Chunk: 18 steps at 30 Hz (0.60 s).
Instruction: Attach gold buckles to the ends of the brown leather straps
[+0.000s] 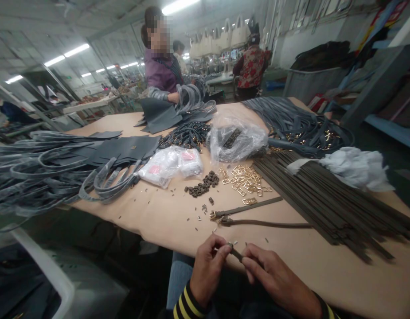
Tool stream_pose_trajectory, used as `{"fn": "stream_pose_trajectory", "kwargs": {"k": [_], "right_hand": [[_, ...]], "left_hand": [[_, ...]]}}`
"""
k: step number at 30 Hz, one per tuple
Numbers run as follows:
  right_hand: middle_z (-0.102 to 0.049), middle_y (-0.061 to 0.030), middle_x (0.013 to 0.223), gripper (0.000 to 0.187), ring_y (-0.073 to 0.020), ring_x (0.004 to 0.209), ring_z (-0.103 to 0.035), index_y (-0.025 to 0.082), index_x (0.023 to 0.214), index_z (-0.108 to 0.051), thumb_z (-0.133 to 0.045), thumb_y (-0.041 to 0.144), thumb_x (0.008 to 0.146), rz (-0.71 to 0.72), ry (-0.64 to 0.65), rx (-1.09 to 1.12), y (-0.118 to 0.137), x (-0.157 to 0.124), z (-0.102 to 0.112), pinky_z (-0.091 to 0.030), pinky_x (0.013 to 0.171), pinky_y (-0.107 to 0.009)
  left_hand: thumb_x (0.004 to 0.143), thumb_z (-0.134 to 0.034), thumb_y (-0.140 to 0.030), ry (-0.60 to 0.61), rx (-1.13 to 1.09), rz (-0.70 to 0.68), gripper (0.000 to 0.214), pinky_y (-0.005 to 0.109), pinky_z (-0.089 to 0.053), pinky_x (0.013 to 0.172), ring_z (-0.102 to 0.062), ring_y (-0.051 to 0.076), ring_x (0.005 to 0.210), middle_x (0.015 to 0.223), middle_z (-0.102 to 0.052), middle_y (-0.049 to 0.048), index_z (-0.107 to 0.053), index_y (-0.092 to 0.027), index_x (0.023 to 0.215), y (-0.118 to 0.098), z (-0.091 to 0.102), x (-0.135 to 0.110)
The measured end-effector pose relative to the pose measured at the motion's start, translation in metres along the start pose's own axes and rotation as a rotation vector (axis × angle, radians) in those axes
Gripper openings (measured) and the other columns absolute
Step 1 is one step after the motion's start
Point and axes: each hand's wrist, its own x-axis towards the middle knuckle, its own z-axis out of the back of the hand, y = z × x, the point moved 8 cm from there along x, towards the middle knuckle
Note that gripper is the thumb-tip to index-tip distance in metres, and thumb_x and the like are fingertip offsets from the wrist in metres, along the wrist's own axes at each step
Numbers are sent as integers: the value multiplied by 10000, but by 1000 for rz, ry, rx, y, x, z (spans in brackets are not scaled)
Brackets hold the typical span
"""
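Note:
My left hand (207, 263) pinches one end of a narrow dark olive strap (237, 254) between thumb and fingers, and a small greenish bit shows at its fingertips. The same strap runs into my right hand (274, 274), whose fingers are closed on it; its remaining length is hidden. Just beyond my hands lie a strap with a gold buckle (213, 215) and a second olive strap (267, 223). Past them are a heap of gold buckles (246, 179) and a pile of small dark loops (203, 184). Tiny pins (204, 207) are scattered nearby.
Stacked olive straps (324, 199) cover the table's right side, with white cloth (357, 166) on top. Plastic bags (238, 141) stand mid-table. Grey-blue bag parts (121, 150) fill the left. Across the table a person (163, 71) handles straps. A white-rimmed bin (47, 263) is at lower left.

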Motion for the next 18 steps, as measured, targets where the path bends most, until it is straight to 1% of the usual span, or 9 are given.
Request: {"fn": "stream_pose_trajectory", "kwargs": {"k": [4,7,9,11,12,13,14,16,18], "right_hand": [[-508,16,568,305,-105,561,-468,160,665,-452,-348,374,857,22,63,20,-1,-1,-2,-325,581,-235],[-516,10,570,293,-113,564,-481,157,680,-448,-351,375,851,32,88,43,-4,1,-6,-339,585,-245],[-557,9,613,219,-126,617,-519,147,881,-462,-364,339,846,35,64,102,-7,3,-8,-368,647,-260],[-603,9,680,379,-136,683,-551,133,1170,-300,-386,280,832,17,36,168,-10,5,-9,-381,721,-280],[-614,9,698,481,-139,697,-557,126,1235,-208,-405,254,816,0,27,179,-12,7,-11,-384,735,-286],[-615,7,696,509,-143,692,-559,120,1244,-206,-424,243,800,-15,21,170,-13,8,-11,-389,722,-285],[-611,1,684,450,-144,673,-557,119,1198,-289,-433,248,792,-27,20,163,-13,9,-12,-394,689,-276],[-598,-10,661,241,-137,630,-550,132,984,-458,-428,281,797,-28,16,167,-11,10,-11,-397,629,-251],[-588,-9,650,180,-120,608,-542,149,812,-491,-398,303,819,-9,1,159,-8,11,-7,-388,607,-229]], "left_hand": [[636,-634,-395,189,-343,89,331,200,-332,467,-413,56,477,617,-447,-29,-441,-130,685,13,-15,2],[618,-660,-352,249,-340,108,325,190,-343,476,-430,58,495,602,-464,-23,-442,-122,691,15,-23,0],[625,-652,-357,276,-311,120,325,192,-340,490,-448,67,499,569,-493,-10,-437,-118,677,16,-27,0],[654,-613,-402,284,-276,136,334,200,-332,488,-465,84,491,543,-509,3,-432,-122,672,16,-30,-1],[680,-578,-428,277,-226,138,337,204,-323,482,-457,86,481,529,-501,1,-435,-123,672,17,-31,-1],[710,-532,-451,265,-155,134,341,208,-314,478,-438,83,469,523,-486,-5,-441,-125,675,17,-31,-1],[743,-479,-466,246,-69,122,347,213,-309,481,-417,80,466,525,-469,-10,-446,-127,674,16,-30,-1],[797,-374,-470,200,109,78,370,227,-316,519,-393,83,491,537,-438,-13,-443,-138,650,12,-28,-1],[818,-318,-469,169,216,42,387,239,-328,564,-408,99,534,549,-429,-6,-420,-152,621,9,-26,0]]}}
